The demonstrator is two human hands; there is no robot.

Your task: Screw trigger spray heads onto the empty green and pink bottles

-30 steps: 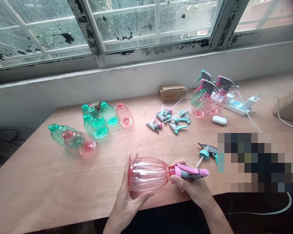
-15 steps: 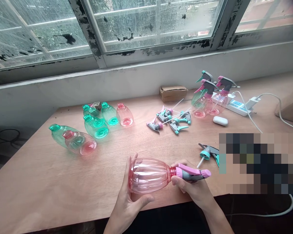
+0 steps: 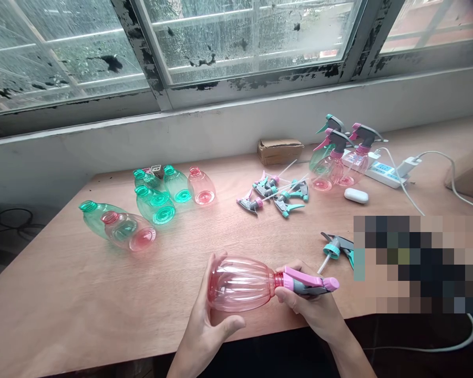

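A clear pink spray bottle (image 3: 242,283) lies sideways above the table's near edge, its base to the left. My left hand (image 3: 207,310) cups the base, fingers behind it and the thumb apart below. At the neck, my right hand (image 3: 309,302) has its thumb and fingers closed round the collar of the pink and grey spray head (image 3: 309,281). Some of the right fingers are hidden behind the bottle. Just beyond that hand lies a teal and grey spray head (image 3: 333,249), partly covered by a blurred patch.
Green bottles (image 3: 163,212) and pink bottles (image 3: 142,239) without heads are at the left. Loose spray heads (image 3: 287,202) lie mid-table. Bottles with heads (image 3: 327,170) stand before a power strip (image 3: 384,173), near a white case (image 3: 356,196). A cardboard box (image 3: 279,151) sits by the wall.
The fingers of my left hand have lowered slightly behind the bottle's base. The bottle and spray head have barely shifted in my hands.
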